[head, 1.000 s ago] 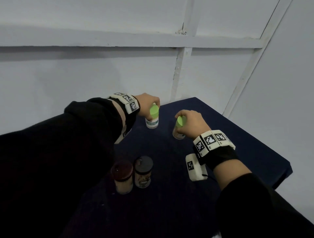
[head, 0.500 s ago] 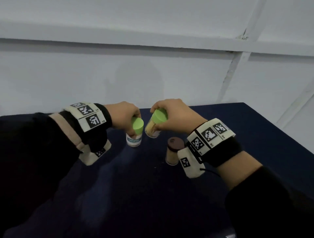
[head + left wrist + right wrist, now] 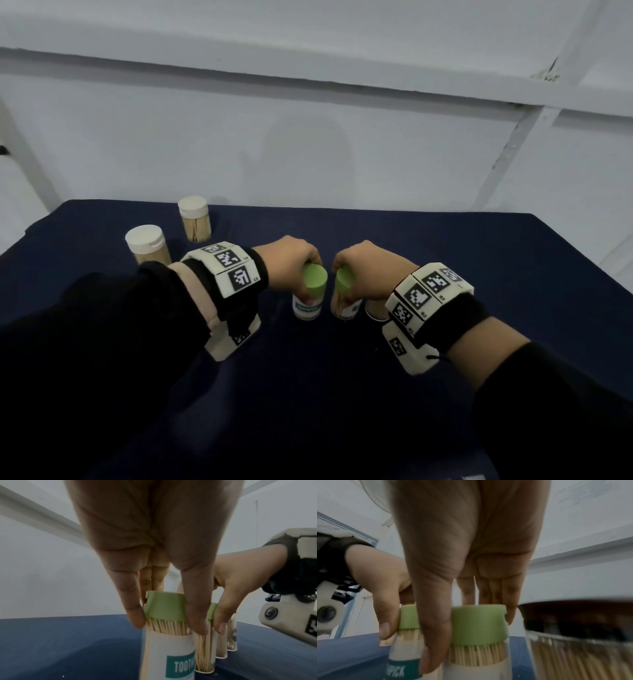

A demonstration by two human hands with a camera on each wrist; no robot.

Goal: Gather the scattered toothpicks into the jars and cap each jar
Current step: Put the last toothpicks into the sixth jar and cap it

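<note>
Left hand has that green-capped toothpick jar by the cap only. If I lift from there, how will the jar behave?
Probably light: the green-capped jar is small, thin plastic packed with toothpicks. The left hand fingers grip mostly the green cap, so a loose cap could pull off and leave the jar behind. It is tall and narrow, so a sideways nudge may tip it against the neighbouring jar.

Dim, flat indoor light w/ a cool grey cast; no clear source. Head view: dark blue table nearly black toward the near edge, sleeves lose all detail. Soft shadow on the white wall just behind the table. Wall beams bow at the edges, wide-angle distortion. Wrist views: noisy, soft; palms close to the lens are blurred, and the dark-lidded jar right of the green cap is smeared, out of focus.
</note>
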